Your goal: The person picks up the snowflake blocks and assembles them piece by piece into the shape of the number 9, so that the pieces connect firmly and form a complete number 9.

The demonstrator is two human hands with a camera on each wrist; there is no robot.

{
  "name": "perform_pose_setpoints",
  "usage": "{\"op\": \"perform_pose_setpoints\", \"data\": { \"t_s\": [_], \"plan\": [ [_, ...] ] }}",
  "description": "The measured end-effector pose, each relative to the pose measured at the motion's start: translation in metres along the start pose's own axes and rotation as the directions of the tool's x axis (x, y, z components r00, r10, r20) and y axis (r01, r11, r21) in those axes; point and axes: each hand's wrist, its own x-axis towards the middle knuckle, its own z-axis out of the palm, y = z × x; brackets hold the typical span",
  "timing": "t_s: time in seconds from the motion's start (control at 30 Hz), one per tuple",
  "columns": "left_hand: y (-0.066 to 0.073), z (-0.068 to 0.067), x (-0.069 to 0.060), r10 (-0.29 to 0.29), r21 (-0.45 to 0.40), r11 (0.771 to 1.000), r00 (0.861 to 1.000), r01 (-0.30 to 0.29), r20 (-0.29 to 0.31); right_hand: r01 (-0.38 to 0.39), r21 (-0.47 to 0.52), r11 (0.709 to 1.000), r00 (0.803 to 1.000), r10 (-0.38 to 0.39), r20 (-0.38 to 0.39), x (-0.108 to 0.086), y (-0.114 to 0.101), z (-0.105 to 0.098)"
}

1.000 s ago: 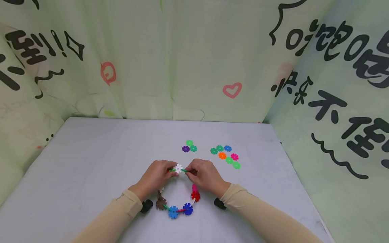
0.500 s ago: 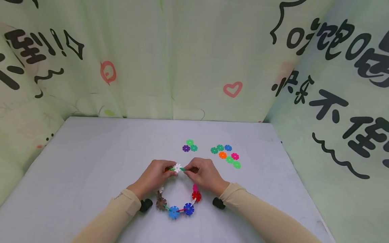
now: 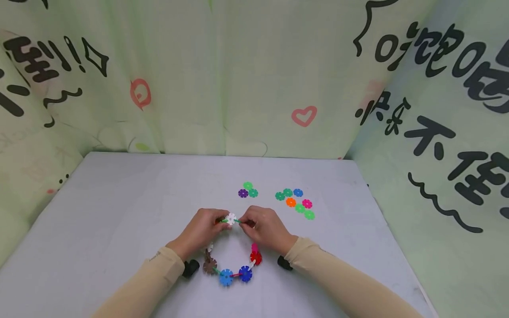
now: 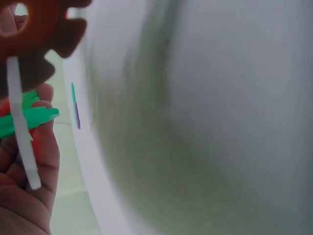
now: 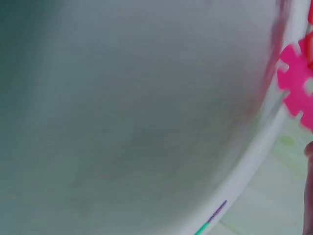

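Left hand [image 3: 207, 224]: fingers pinching disc chain [image 3: 226, 277]. Right hand [image 3: 265, 226]: fingers pinching green disc [image 3: 237, 221]. White disc [image 3: 230, 219] between, apparently for alignment.

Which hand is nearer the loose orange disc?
Right. The right hand is below and slightly left of the orange disc in the head view; the left hand is also below, but much farther left.

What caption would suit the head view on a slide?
Right hand pinches a green disc at the white disc of a chain the left hand grips, loose discs beyond.
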Motion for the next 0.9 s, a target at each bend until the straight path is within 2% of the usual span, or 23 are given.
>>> {"op": "perform_pose_setpoints", "data": {
  "t_s": [0.17, 0.27, 0.4, 0.47, 0.53, 0.7, 0.9],
  "plan": [
    [-0.001, -0.003, 0.000, -0.061, -0.026, 0.998, 0.998, 0.061, -0.007, -0.075, 0.007, 0.997, 0.995, 0.074, 0.067, 0.005, 0.001, -0.004],
    [-0.002, -0.004, -0.002, -0.081, -0.016, 0.997, 0.997, 0.081, -0.005, -0.162, 0.029, 0.986, 0.982, 0.158, 0.104, 0.003, 0.000, -0.007],
    [-0.003, -0.004, -0.002, -0.093, -0.004, 0.996, 0.996, 0.093, -0.010, -0.328, 0.127, 0.936, 0.942, 0.314, 0.121, -0.001, -0.001, -0.011],
    [-0.003, -0.004, -0.001, -0.096, -0.009, 0.995, 0.995, 0.096, -0.006, -0.379, 0.175, 0.909, 0.924, 0.361, 0.124, -0.002, -0.002, -0.011],
    [-0.003, -0.003, -0.001, -0.091, -0.010, 0.996, 0.996, 0.091, -0.001, -0.389, 0.192, 0.901, 0.920, 0.371, 0.124, -0.002, -0.003, -0.010],
    [0.000, -0.002, -0.001, -0.068, 0.005, 0.998, 0.998, 0.068, -0.011, -0.372, 0.129, 0.919, 0.927, 0.361, 0.102, -0.003, -0.004, -0.007],
    [0.002, -0.002, -0.001, -0.063, 0.016, 0.998, 0.998, 0.064, -0.024, -0.374, 0.112, 0.920, 0.927, 0.368, 0.077, -0.004, -0.005, -0.007]
  ]
}}
